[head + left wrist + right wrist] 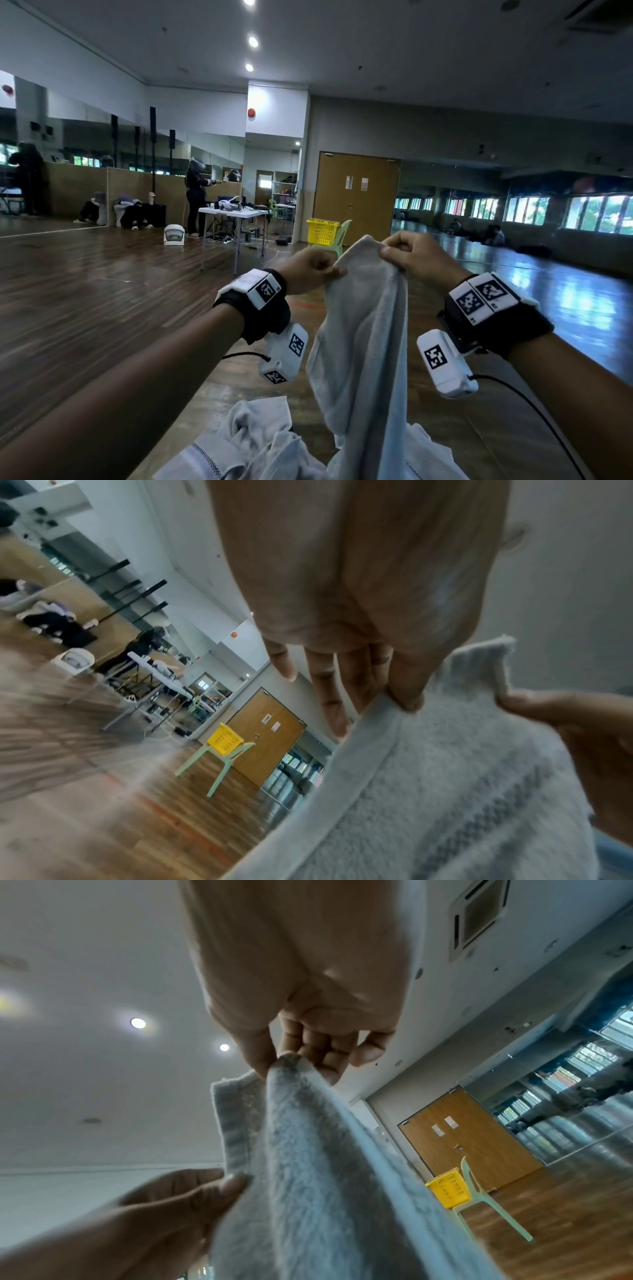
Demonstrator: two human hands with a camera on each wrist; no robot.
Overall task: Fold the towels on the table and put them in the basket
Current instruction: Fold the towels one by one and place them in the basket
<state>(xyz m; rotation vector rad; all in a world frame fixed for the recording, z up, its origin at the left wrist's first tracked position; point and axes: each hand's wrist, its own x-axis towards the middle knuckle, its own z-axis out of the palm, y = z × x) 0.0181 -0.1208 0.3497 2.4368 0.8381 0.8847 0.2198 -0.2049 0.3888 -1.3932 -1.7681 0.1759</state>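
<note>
A light grey towel [363, 342] hangs in the air in front of me, held up by its top edge. My left hand [311, 270] pinches the left part of that edge, and my right hand [414, 253] pinches the right part close beside it. The left wrist view shows the towel [445, 791] with its hem under my left hand [404, 699]. In the right wrist view my right hand [291, 1064] pinches a fold of the towel [325, 1177]. More crumpled towels [253, 442] lie below. A yellow basket [322, 231] sits on a pale green chair far ahead.
A pale green chair [342, 236] carries the basket near a wooden double door [356, 195]. A white folding table [233, 216] with gear stands left of it, with a person beside it. Wooden floor spreads between here and the chair.
</note>
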